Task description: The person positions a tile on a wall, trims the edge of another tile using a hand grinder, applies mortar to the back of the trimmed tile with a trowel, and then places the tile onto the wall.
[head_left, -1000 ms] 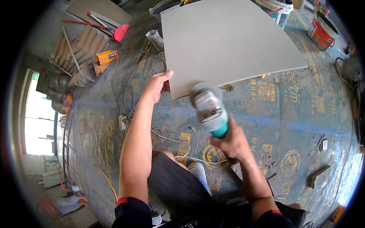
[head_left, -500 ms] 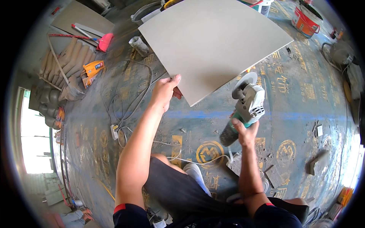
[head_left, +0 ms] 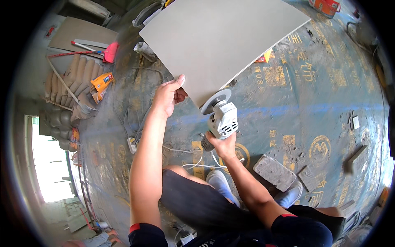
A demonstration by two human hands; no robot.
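A large beige tile extends away from me, its near corner pointing toward me. My left hand is closed on the tile's left edge close to that corner, thumb on top and fingers curled beneath. In my right hand is an angle grinder with a grey head. Its round disc stands tilted at the tile's near corner and hides part of it. Whether disc and tile touch, I cannot tell. A white cord lies on the floor below the grinder.
Stacked sacks, an orange bag and a pink dustpan are at the left. A concrete block lies by my foot. Looped cables cross the floor left of my hand. A red bucket stands far right.
My right hand has brought the grinder leftward, from beside the tile's right edge to its near corner. The left hand keeps its hold on the edge. The whole view has shifted slightly.
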